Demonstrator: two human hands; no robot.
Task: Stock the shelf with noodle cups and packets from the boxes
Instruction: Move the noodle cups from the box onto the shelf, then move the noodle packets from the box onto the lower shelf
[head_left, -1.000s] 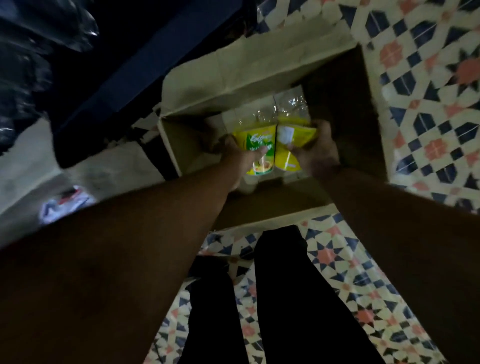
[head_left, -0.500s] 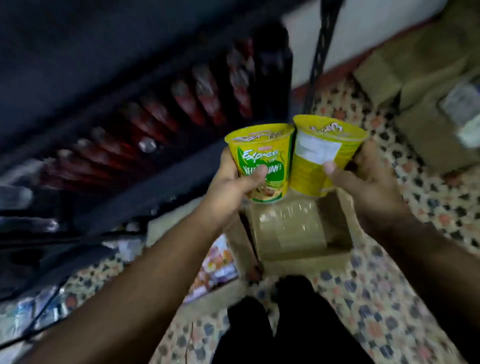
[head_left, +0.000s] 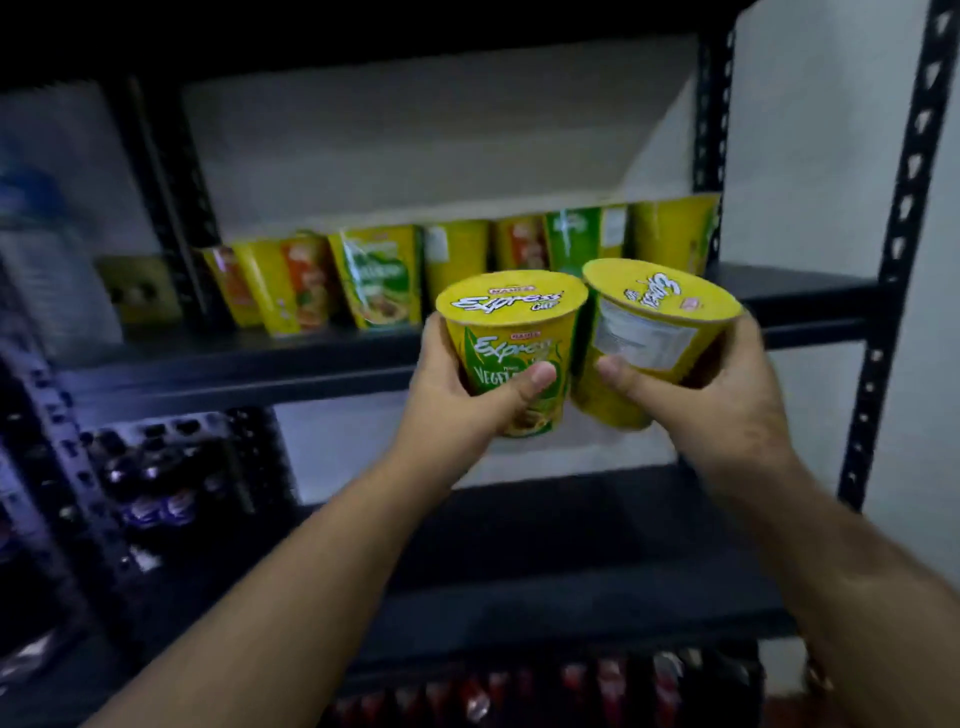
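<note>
My left hand (head_left: 467, 384) grips a yellow-green noodle cup (head_left: 511, 332) with a yellow lid, held upright. My right hand (head_left: 711, 400) grips a second yellow noodle cup (head_left: 649, 332), tilted left so the two cups touch. Both cups hang in front of the black shelf board (head_left: 260, 353), just below its level. A row of several yellow, orange and green noodle cups (head_left: 379, 275) stands along the back of that shelf.
Black perforated uprights (head_left: 898, 249) frame the rack on the right, against a white wall. A dark lower shelf (head_left: 519, 545) lies under my arms. Dark bottles (head_left: 156, 467) fill the rack at lower left, and red-capped bottles (head_left: 545, 691) line the bottom.
Both hands lifted the two cups out of the cardboard box on the floor and raised them to shelf height. My view swung up from the floor to the rack.
</note>
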